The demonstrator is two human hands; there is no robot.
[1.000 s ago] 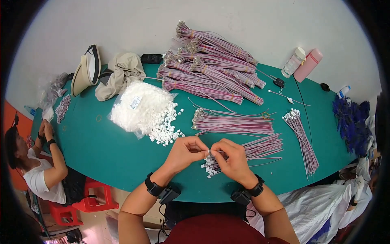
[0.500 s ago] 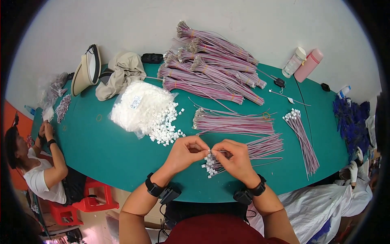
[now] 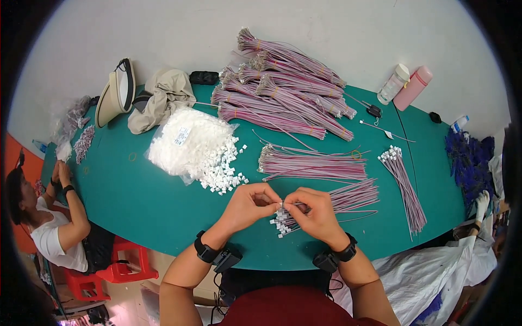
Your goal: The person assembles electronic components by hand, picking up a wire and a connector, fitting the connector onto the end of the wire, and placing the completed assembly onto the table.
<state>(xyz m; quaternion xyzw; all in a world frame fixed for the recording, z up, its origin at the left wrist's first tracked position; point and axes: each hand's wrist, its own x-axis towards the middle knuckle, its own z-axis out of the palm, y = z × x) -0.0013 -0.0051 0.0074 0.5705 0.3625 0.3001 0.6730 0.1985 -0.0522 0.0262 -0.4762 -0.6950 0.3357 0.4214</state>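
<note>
My left hand (image 3: 247, 206) pinches a small white connector housing (image 3: 281, 205) between thumb and forefinger. Fingertip to fingertip with it, my right hand (image 3: 312, 211) pinches a thin wire at the housing; the wire's tip is hidden by the fingers. Just below lie wires with white housings on their ends (image 3: 280, 224), partly under my right hand, their loose ends (image 3: 356, 196) fanning to the right. Beyond my hands lies a bundle of pink and grey wires (image 3: 315, 164) with bare metal terminals. An opened plastic bag (image 3: 182, 141) spills loose white housings (image 3: 220, 175) to the left.
Tied wire bundles (image 3: 283, 92) are heaped at the back of the green table (image 3: 125, 206). A finished-looking bundle (image 3: 405, 190) lies right. A visor hat (image 3: 115, 92), cloth (image 3: 166, 95) and two bottles (image 3: 413, 88) stand farther off. A co-worker (image 3: 60, 217) sits left; another's gloved hand (image 3: 482, 204) shows right.
My hands stay almost in place, fingertips together at the housing. At the far right, the co-worker's gloved hand has moved up toward the dark blue pile.
</note>
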